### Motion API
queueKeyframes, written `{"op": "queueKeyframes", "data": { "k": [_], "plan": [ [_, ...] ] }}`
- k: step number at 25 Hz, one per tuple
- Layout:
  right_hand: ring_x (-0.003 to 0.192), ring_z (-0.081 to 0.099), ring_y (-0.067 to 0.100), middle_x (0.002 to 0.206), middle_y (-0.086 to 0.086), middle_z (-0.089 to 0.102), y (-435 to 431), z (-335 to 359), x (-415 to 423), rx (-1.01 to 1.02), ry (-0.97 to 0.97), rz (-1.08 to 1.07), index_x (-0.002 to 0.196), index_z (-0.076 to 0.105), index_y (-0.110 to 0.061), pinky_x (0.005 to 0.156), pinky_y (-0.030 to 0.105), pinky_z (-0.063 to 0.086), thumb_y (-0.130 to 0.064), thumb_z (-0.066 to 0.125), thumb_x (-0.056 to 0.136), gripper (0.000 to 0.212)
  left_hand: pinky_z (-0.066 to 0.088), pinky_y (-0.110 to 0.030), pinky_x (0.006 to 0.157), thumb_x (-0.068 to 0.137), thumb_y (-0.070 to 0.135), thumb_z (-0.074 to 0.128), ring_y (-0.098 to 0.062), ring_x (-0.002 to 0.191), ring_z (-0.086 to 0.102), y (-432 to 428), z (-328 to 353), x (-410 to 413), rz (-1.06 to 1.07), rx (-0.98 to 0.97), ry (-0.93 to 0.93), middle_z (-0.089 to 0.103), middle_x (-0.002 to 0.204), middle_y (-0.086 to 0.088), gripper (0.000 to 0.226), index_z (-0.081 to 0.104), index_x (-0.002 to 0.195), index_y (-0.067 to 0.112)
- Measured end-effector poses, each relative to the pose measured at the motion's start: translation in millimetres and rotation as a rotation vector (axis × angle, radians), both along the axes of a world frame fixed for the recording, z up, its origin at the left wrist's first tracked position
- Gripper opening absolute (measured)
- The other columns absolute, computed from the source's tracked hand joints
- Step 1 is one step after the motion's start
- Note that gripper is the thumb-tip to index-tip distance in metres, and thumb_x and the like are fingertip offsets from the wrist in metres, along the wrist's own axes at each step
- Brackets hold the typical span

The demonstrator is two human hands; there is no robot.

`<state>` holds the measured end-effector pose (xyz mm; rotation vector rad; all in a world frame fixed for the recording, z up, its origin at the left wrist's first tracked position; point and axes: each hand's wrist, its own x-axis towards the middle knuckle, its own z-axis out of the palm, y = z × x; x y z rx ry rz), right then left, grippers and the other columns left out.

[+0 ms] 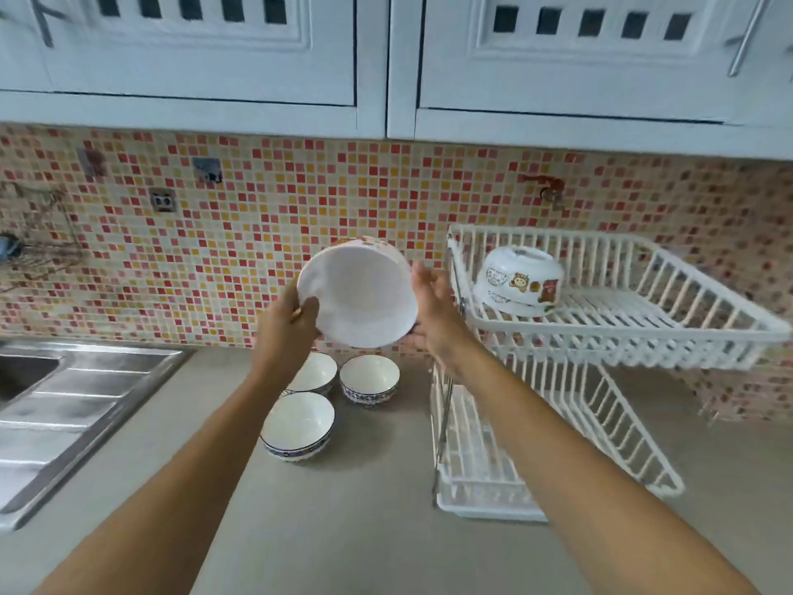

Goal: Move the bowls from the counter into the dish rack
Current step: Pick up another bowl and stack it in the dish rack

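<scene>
A white bowl (358, 296) is held up in the air, tilted with its inside facing me. My left hand (292, 324) grips its left rim and my right hand (433, 307) supports its right side. Below it three small blue-rimmed bowls (369, 377) (313, 373) (297, 423) stand upright on the counter. To the right stands a white two-tier dish rack (622, 337). On its upper tier rest upside-down white bowls with cartoon prints (519, 285), stacked together.
A steel sink and drainboard (64, 405) lie at the left of the grey counter (343, 508). White wall cabinets (386, 58) hang overhead above a mosaic tile wall. The rack's lower tier (480, 465) sits on the counter.
</scene>
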<state>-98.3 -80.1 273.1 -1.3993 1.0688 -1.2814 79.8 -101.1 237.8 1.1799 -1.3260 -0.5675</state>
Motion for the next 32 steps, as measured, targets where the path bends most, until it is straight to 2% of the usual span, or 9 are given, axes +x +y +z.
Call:
{"op": "queueKeyframes", "data": {
  "k": [3,6,8,13,15,18,22,25,32],
  "plan": [
    [0.1,0.058,0.021,0.106,-0.005,0.048,12,44,-37,-0.085,0.013,0.014,0.106,0.031,-0.032,0.088,0.044,0.054,-0.05,0.043,0.092,0.026,0.057,-0.029,0.08,0.093,0.02,0.05,-0.018,0.104,0.062,14,37,-33,-0.228,-0.159,0.171,0.059,0.114,0.002,0.034,0.05,0.127,0.025],
    [0.103,0.06,0.026,0.119,0.006,0.05,9,73,-91,-0.067,-0.011,0.125,0.131,0.028,-0.029,0.092,0.045,0.053,-0.048,0.067,0.077,0.069,0.057,-0.028,0.081,0.082,0.044,0.047,-0.021,0.112,0.058,11,68,-70,-0.488,-0.183,0.272,0.053,0.124,-0.003,0.032,0.048,0.112,0.033],
    [0.112,0.058,0.031,0.129,0.011,0.049,5,84,-131,-0.05,0.013,0.239,0.138,0.032,-0.032,0.092,0.042,0.053,-0.05,0.082,0.057,0.097,0.055,-0.031,0.085,0.082,0.051,0.039,-0.023,0.113,0.057,2,84,-100,-0.589,-0.188,0.263,0.052,0.123,-0.005,0.033,0.045,0.107,0.031],
    [0.105,0.06,0.022,0.125,0.009,0.053,-11,84,-230,-0.021,0.071,0.201,0.13,0.045,-0.024,0.076,0.028,0.058,-0.044,0.093,0.033,0.11,0.044,-0.025,0.098,0.094,0.054,0.011,-0.011,0.112,0.056,-45,98,-192,-0.725,-0.142,0.084,0.058,0.119,0.0,0.047,0.048,0.109,0.028],
    [0.104,0.059,0.021,0.125,0.007,0.051,-20,79,-256,-0.021,0.132,0.112,0.128,0.044,-0.028,0.07,0.025,0.057,-0.036,0.093,0.033,0.107,0.042,-0.024,0.097,0.098,0.048,0.006,-0.015,0.114,0.055,-66,94,-218,-0.697,-0.1,-0.006,0.057,0.123,-0.004,0.051,0.05,0.112,0.026],
    [0.111,0.054,0.021,0.131,0.004,0.045,-23,70,-265,-0.072,0.384,-0.034,0.136,0.036,-0.03,0.083,0.032,0.056,-0.032,0.092,0.046,0.106,0.039,-0.04,0.108,0.098,0.049,0.018,-0.025,0.126,0.049,-96,85,-221,-0.546,-0.032,-0.149,0.049,0.141,-0.01,0.055,0.043,0.133,0.016],
    [0.117,0.049,0.019,0.134,-0.005,0.039,-37,57,-288,-0.138,0.674,-0.167,0.138,0.031,-0.034,0.096,0.04,0.051,-0.043,0.09,0.044,0.111,0.043,-0.031,0.087,0.099,0.037,0.035,-0.029,0.113,0.057,-124,86,-245,-0.275,0.039,-0.706,0.054,0.136,-0.015,0.043,0.044,0.136,0.018],
    [0.122,0.044,0.019,0.139,-0.007,0.035,-49,50,-304,-0.197,0.744,-0.213,0.137,0.03,-0.038,0.102,0.045,0.046,-0.051,0.09,0.038,0.116,0.04,-0.039,0.099,0.097,0.047,0.032,-0.033,0.123,0.052,-134,79,-258,-0.283,0.14,-0.964,0.052,0.138,-0.017,0.053,0.043,0.138,0.015],
    [0.123,0.042,0.019,0.14,-0.004,0.033,-54,55,-315,-0.28,0.742,-0.274,0.135,0.03,-0.037,0.104,0.045,0.042,-0.041,0.091,0.046,0.107,0.04,-0.041,0.099,0.089,0.061,0.039,-0.034,0.124,0.05,-147,72,-250,-0.289,0.338,-0.913,0.051,0.139,-0.017,0.063,0.044,0.132,0.016]
  ]
}}
